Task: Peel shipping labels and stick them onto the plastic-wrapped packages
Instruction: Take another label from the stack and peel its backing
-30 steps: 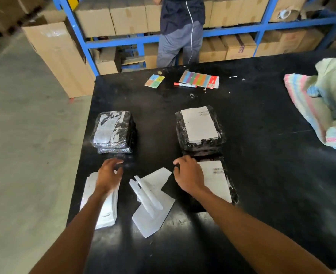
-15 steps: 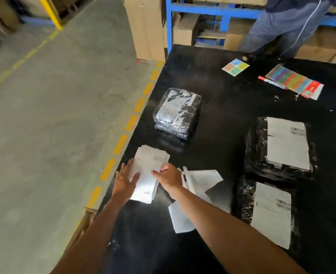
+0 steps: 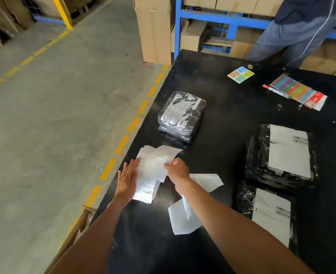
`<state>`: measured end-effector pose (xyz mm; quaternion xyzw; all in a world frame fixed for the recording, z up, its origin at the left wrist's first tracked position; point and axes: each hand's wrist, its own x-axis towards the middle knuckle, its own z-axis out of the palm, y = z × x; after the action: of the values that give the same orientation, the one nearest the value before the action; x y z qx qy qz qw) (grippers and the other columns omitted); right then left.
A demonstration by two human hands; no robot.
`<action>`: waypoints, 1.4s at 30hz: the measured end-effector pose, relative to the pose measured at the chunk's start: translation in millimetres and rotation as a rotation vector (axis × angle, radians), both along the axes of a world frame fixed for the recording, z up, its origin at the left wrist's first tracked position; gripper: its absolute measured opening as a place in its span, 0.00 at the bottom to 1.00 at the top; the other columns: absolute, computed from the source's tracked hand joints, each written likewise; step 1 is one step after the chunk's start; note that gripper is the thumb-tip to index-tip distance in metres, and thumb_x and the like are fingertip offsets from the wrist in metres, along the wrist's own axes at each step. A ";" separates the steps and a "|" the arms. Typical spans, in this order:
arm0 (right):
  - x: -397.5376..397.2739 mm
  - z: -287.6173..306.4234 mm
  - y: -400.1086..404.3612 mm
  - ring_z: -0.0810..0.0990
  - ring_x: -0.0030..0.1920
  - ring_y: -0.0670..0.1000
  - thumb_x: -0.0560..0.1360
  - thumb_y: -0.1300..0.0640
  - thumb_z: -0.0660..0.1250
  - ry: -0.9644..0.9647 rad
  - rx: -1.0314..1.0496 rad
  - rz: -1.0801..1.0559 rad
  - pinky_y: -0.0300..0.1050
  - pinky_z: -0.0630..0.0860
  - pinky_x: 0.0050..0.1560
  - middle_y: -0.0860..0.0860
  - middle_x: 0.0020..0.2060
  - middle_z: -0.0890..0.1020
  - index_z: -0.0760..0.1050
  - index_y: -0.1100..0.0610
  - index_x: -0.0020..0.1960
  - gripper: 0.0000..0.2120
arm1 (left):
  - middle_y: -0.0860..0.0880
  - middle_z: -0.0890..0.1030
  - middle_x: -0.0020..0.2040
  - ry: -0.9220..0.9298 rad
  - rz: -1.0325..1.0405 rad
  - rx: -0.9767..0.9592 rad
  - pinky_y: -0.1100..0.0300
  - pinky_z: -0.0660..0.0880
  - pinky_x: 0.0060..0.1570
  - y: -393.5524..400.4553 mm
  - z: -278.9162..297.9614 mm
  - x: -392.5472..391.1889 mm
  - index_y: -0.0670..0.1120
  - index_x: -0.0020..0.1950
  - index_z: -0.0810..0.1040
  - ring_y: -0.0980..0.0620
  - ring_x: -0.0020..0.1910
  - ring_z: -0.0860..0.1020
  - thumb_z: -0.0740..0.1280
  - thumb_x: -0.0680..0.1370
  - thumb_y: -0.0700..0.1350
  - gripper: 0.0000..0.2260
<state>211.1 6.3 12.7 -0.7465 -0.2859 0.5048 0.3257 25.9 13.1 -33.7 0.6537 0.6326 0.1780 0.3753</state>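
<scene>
A stack of white shipping labels lies near the left edge of the black table. My left hand rests flat on the stack's left side with straight fingers. My right hand pinches the top label sheet at its right edge and lifts it off the stack. Beyond the stack sits a plastic-wrapped package without a label. At the right lie two wrapped packages, a far one and a near one, each with a white label on top.
Peeled white backing sheets lie under my right forearm. Coloured sticker sheets, a small card and a red marker sit at the far side. A person stands by blue shelving with cardboard boxes. An open carton stands below the table's left edge.
My right hand left the labelled package and moved to the label stack, where it now lifts the top sheet. My left hand stays on the stack. The view swung left.
</scene>
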 end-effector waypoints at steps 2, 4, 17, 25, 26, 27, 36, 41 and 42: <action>9.4 10.7 1.4 0.82 0.53 0.57 0.72 0.59 0.69 0.066 0.066 0.010 0.51 0.80 0.54 0.53 0.47 0.82 0.75 0.54 0.47 0.05 | 0.50 0.59 0.79 0.028 0.041 -0.018 0.49 0.39 0.78 3.6 7.0 4.1 0.56 0.76 0.62 0.49 0.79 0.51 0.48 0.85 0.48 0.19; 23.6 24.8 -3.3 0.83 0.50 0.55 0.72 0.62 0.71 0.121 0.149 0.015 0.44 0.80 0.49 0.54 0.48 0.83 0.77 0.55 0.53 0.10 | 0.49 0.65 0.76 0.092 0.121 0.073 0.45 0.50 0.77 4.7 21.3 15.4 0.53 0.75 0.66 0.46 0.77 0.59 0.51 0.84 0.50 0.18; 101.8 102.1 -38.6 0.81 0.45 0.48 0.78 0.61 0.67 0.143 0.417 -0.049 0.37 0.77 0.44 0.52 0.50 0.83 0.77 0.55 0.56 0.07 | 0.48 0.84 0.56 -0.733 -0.008 -0.144 0.46 0.81 0.52 1.5 127.3 112.4 0.46 0.60 0.80 0.44 0.53 0.83 0.72 0.75 0.47 0.15; 122.5 127.4 -42.4 0.81 0.42 0.48 0.77 0.62 0.69 0.110 0.489 0.136 0.38 0.78 0.43 0.57 0.49 0.84 0.78 0.55 0.52 0.05 | 0.49 0.85 0.53 -0.757 0.019 -0.153 0.40 0.80 0.53 14.9 155.5 120.5 0.48 0.57 0.81 0.44 0.50 0.84 0.75 0.72 0.46 0.14; 121.5 128.7 -42.2 0.82 0.42 0.48 0.78 0.60 0.68 0.108 0.498 0.136 0.38 0.79 0.43 0.56 0.48 0.85 0.79 0.55 0.53 0.05 | 0.48 0.85 0.52 -0.759 0.016 -0.134 0.39 0.79 0.53 16.1 158.9 120.5 0.47 0.57 0.81 0.43 0.50 0.84 0.75 0.73 0.45 0.14; 120.2 130.6 -41.3 0.82 0.42 0.48 0.79 0.59 0.67 0.104 0.509 0.126 0.38 0.79 0.44 0.54 0.47 0.85 0.79 0.55 0.54 0.05 | 0.47 0.85 0.53 -0.765 0.013 -0.116 0.39 0.79 0.52 17.1 162.3 120.9 0.46 0.57 0.80 0.43 0.50 0.84 0.74 0.73 0.45 0.13; 121.9 138.8 -39.7 0.85 0.40 0.51 0.80 0.58 0.64 -0.166 0.663 0.169 0.39 0.80 0.40 0.50 0.47 0.85 0.79 0.58 0.56 0.08 | 0.46 0.84 0.54 -0.745 -0.009 -0.022 0.39 0.80 0.53 21.0 179.9 126.3 0.45 0.58 0.79 0.42 0.52 0.83 0.74 0.73 0.42 0.14; 124.7 141.9 -40.0 0.83 0.37 0.49 0.80 0.57 0.64 -0.212 0.704 0.172 0.38 0.79 0.38 0.48 0.44 0.84 0.79 0.55 0.53 0.05 | 0.46 0.84 0.54 -0.742 -0.003 -0.006 0.42 0.80 0.52 18.4 184.8 127.4 0.45 0.58 0.80 0.43 0.51 0.83 0.73 0.74 0.41 0.13; 124.9 142.1 -40.0 0.82 0.36 0.48 0.80 0.57 0.64 -0.218 0.704 0.175 0.38 0.78 0.38 0.47 0.43 0.84 0.79 0.54 0.52 0.05 | 0.47 0.84 0.54 -0.738 -0.002 -0.005 0.43 0.80 0.52 18.2 185.3 127.3 0.45 0.58 0.79 0.43 0.51 0.83 0.73 0.74 0.42 0.13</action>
<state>336.0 -33.7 154.7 -0.6111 -0.5375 0.3193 0.4855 153.2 31.3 151.6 0.5450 0.4546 0.3999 0.5800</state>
